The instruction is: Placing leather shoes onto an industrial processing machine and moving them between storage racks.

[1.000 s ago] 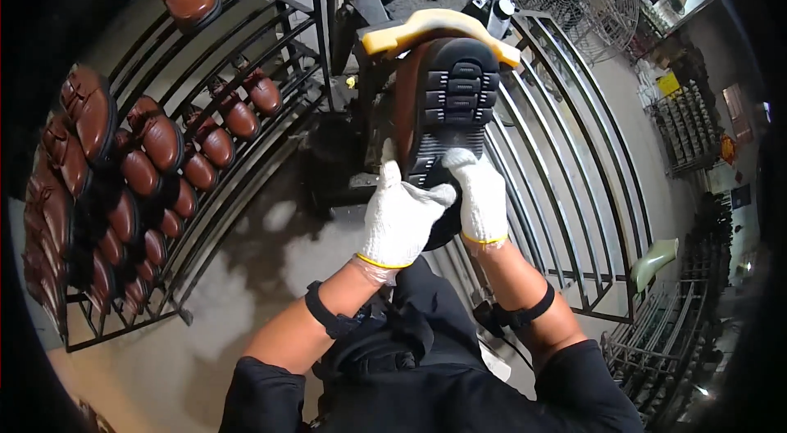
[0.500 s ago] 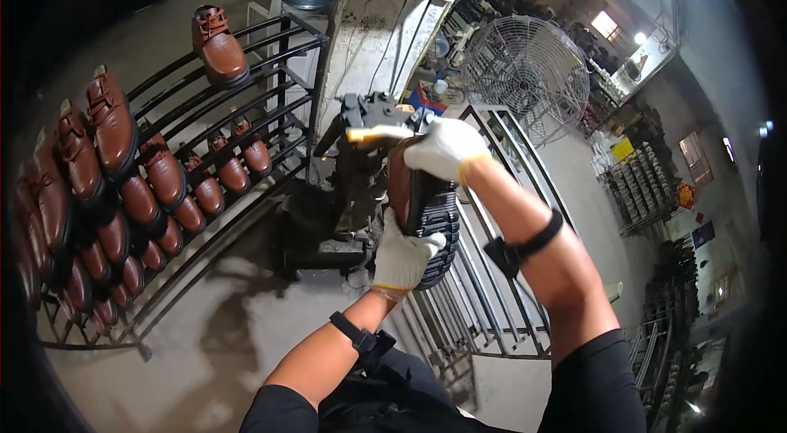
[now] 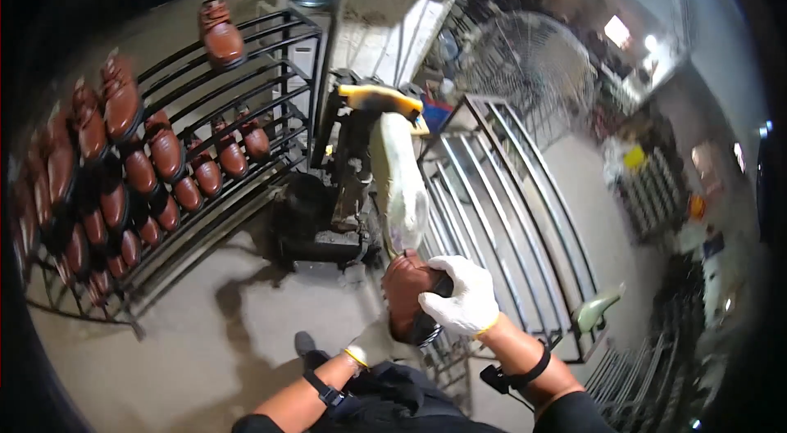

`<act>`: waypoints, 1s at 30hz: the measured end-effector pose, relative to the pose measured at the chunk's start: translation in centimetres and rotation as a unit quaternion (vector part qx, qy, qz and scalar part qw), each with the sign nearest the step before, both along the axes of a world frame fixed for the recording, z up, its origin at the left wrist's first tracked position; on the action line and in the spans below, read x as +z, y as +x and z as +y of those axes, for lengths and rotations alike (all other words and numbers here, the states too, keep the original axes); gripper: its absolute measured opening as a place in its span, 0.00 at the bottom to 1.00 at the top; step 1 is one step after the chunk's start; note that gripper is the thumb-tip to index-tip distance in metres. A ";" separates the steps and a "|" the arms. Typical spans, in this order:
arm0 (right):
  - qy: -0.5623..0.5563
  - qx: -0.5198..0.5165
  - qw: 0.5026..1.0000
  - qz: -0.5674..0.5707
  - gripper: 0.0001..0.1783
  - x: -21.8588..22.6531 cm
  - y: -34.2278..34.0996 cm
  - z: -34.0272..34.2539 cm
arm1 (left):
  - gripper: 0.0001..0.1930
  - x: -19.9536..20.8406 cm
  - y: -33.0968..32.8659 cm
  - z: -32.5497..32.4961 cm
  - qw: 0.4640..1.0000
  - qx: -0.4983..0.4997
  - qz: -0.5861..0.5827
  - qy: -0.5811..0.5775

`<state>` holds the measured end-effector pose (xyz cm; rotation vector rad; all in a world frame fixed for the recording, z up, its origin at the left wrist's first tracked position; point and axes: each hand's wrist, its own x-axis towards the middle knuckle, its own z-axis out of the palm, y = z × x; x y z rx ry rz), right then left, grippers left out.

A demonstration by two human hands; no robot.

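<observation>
A brown leather shoe point(image 3: 403, 290) with a dark sole is low in front of me, held between both white-gloved hands. My right hand point(image 3: 466, 298) is closed round its right side, thumb across the upper. My left hand point(image 3: 373, 343) grips the shoe's lower left, with most of its fingers hidden behind it. Just beyond the shoe, a pale green-white shoe last point(image 3: 398, 187) is mounted on a dark machine point(image 3: 348, 212); its lower tip is close to the shoe, and I cannot tell whether they touch. At the last's top lies a yellow-and-black bar point(image 3: 381, 99).
On the left, a black metal rack point(image 3: 266, 64) carries several brown shoes point(image 3: 164, 153). Another slatted metal rack point(image 3: 525, 220) stands right of the machine, with a greenish last point(image 3: 597, 308) at its corner. A large caged fan point(image 3: 529, 77) is behind it.
The shoe has come off the last, leaving the last bare. Both hands have moved down toward me with the shoe, the right hand from its top to its side.
</observation>
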<state>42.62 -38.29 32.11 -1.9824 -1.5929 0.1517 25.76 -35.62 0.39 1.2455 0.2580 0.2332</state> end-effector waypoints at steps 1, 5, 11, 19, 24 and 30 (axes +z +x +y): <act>-0.003 -0.026 1.000 0.014 0.30 0.2 0.2 -1.6 | 0.34 3.7 -1.3 0.8 1.000 -0.026 0.014 -0.003; -0.039 0.115 0.974 0.190 0.54 1.7 1.6 -2.4 | 0.29 10.9 -4.2 6.4 0.829 0.042 0.002 0.557; -0.146 0.202 0.951 0.182 0.40 4.5 -0.1 2.9 | 0.23 22.3 -8.9 8.6 0.937 0.243 0.094 0.233; 0.011 0.130 0.932 0.338 0.33 2.3 -1.8 14.7 | 0.22 28.9 -13.8 18.3 0.878 0.420 0.170 0.156; 0.198 -0.115 0.970 -0.079 0.49 3.4 5.1 20.9 | 0.27 34.1 -18.4 40.5 0.658 0.639 0.183 0.353; -0.094 -0.231 0.963 0.104 0.68 0.4 4.0 25.0 | 0.34 36.6 -15.7 65.9 0.540 0.625 0.361 0.433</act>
